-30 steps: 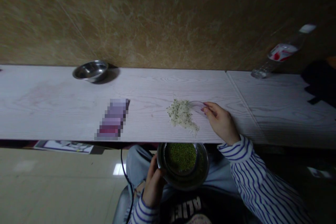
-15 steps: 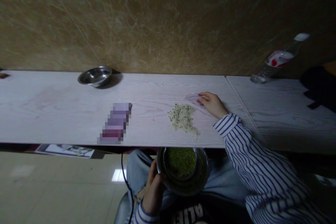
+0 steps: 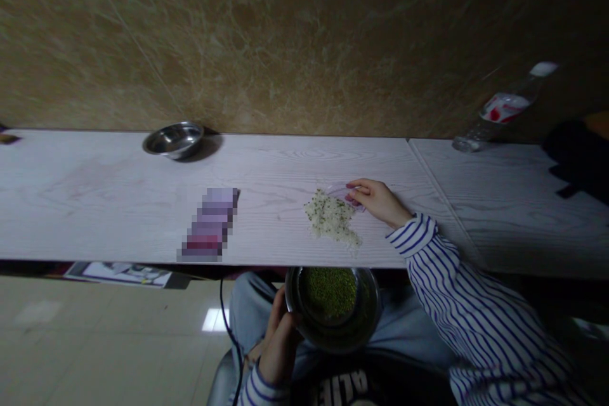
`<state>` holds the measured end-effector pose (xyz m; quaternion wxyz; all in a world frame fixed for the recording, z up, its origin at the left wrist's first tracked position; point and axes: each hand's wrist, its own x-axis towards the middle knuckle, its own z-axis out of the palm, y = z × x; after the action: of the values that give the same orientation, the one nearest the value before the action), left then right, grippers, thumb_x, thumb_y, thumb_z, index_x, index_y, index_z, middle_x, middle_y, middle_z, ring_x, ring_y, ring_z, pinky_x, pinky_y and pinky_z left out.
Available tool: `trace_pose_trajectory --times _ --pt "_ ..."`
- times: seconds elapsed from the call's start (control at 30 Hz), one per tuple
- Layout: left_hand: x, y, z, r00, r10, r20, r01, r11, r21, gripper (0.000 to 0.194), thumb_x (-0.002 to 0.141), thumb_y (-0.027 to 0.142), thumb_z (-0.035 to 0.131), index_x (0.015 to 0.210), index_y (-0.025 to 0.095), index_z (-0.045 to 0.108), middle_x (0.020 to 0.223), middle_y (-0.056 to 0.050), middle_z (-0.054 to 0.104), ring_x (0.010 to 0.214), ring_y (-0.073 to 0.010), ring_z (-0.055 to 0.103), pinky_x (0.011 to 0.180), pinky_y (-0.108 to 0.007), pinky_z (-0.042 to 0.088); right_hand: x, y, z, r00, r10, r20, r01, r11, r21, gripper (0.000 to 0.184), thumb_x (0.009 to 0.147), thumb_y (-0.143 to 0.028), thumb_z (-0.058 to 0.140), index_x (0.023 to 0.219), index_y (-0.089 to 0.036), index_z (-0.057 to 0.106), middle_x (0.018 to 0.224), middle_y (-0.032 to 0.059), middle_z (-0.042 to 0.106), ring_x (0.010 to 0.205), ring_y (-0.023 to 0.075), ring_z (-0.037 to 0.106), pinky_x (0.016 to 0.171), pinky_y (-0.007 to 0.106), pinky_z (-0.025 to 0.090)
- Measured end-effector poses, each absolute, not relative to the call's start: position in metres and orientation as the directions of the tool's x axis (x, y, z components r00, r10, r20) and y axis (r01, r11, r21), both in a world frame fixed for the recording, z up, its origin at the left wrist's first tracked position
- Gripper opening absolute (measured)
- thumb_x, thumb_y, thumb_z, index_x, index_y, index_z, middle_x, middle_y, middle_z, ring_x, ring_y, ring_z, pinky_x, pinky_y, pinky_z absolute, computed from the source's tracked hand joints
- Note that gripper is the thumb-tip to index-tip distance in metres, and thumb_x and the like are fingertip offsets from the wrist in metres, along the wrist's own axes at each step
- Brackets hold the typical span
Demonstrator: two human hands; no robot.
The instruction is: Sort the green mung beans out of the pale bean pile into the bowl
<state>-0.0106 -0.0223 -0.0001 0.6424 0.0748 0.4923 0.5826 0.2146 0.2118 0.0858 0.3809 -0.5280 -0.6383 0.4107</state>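
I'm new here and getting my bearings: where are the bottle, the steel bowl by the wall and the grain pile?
Bottle [image 3: 505, 108]: head view, on its label.
Steel bowl [image 3: 174, 138]: head view, inner surface.
Grain pile [image 3: 329, 216]: head view, near its middle.

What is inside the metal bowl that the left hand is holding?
In the held metal bowl, green beans are visible. The left hand grips its rim. Whatever lies beneath the beans is covered.

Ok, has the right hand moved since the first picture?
Yes: the right hand has moved left, farther from the seam in the table.
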Motion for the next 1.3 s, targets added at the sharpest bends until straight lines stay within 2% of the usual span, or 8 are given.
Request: trace_pose_trajectory --times 0.2,0.3,0.53,0.83,1.07,1.2,1.3 --pt "-0.009 -0.022 0.001 -0.176 0.804 -0.568 -0.669 0.325 0.668 0.052 0.069 0.025 0.076 0.121 0.023 0.072 0.117 -0.009 0.076 0.106 -0.0314 0.068 0.088 -0.041 0.055 0.208 0.199 0.086 -0.171 0.984 0.041 0.358 0.101 -0.928 0.019 0.088 -0.016 0.063 0.103 -0.016 0.074 0.081 0.0067 0.079 0.076 0.0185 0.076 0.070 0.033 0.064" --pt "-0.009 -0.023 0.000 -0.174 0.801 -0.573 -0.667 0.332 0.667 0.054 0.068 0.024 0.075 0.122 0.023 0.071 0.112 -0.008 0.076 0.105 -0.0317 0.068 0.088 -0.042 0.055 0.203 0.193 0.087 -0.170 0.985 0.032 0.361 0.092 -0.928 0.021 0.088 -0.014 0.061 0.105 -0.016 0.073 0.085 0.0080 0.080 0.081 0.0199 0.077 0.077 0.037 0.064" --pt "-0.009 -0.025 0.001 -0.181 0.806 -0.564 -0.662 0.324 0.676 0.057 0.070 0.029 0.077 0.126 0.022 0.068 0.122 -0.010 0.072 0.117 -0.0339 0.063 0.094 -0.042 0.053 0.194 0.182 0.091 -0.183 0.983 0.027 0.359 0.093 -0.929 0.022 0.088 -0.009 0.060 0.103 -0.018 0.072 0.087 0.0063 0.080 0.080 0.0181 0.077 0.075 0.034 0.064" --pt "-0.008 -0.024 0.003 -0.161 0.802 -0.575 -0.656 0.348 0.670 0.062 0.070 0.026 0.073 0.131 0.023 0.064 0.117 -0.009 0.073 0.116 -0.0347 0.064 0.093 -0.044 0.054 0.192 0.166 0.094 -0.210 0.975 0.068 0.405 0.150 -0.902 0.024 0.089 -0.010 0.060 0.105 -0.022 0.073 0.091 0.0054 0.081 0.085 0.0198 0.078 0.081 0.038 0.064" --pt "-0.009 -0.024 0.002 -0.140 0.810 -0.569 -0.624 0.374 0.686 0.065 0.070 0.025 0.070 0.134 0.022 0.060 0.110 -0.007 0.073 0.096 -0.0295 0.068 0.083 -0.040 0.056 0.190 0.153 0.099 -0.220 0.972 0.087 0.478 0.185 -0.858 0.025 0.090 -0.014 0.060 0.110 -0.020 0.073 0.095 0.0071 0.081 0.087 0.0210 0.078 0.083 0.039 0.063" --pt "-0.009 -0.023 0.006 -0.137 0.814 -0.564 -0.620 0.374 0.690 0.064 0.069 0.024 0.068 0.132 0.020 0.061 0.102 -0.005 0.073 0.080 -0.0234 0.064 0.078 -0.037 0.056 0.187 0.146 0.098 -0.228 0.968 0.110 0.468 0.207 -0.859 0.026 0.091 -0.014 0.059 0.112 -0.021 0.073 0.097 0.0070 0.081 0.090 0.0207 0.078 0.084 0.038 0.062" --pt "-0.009 -0.023 0.008 -0.130 0.814 -0.566 -0.634 0.371 0.679 0.062 0.069 0.024 0.069 0.130 0.021 0.062 0.098 -0.004 0.073 0.075 -0.0218 0.062 0.077 -0.038 0.056 0.186 0.140 0.097 -0.235 0.965 0.117 0.484 0.220 -0.847 0.025 0.091 -0.017 0.061 0.111 -0.022 0.074 0.101 0.0072 0.081 0.093 0.0217 0.077 0.086 0.039 0.062"
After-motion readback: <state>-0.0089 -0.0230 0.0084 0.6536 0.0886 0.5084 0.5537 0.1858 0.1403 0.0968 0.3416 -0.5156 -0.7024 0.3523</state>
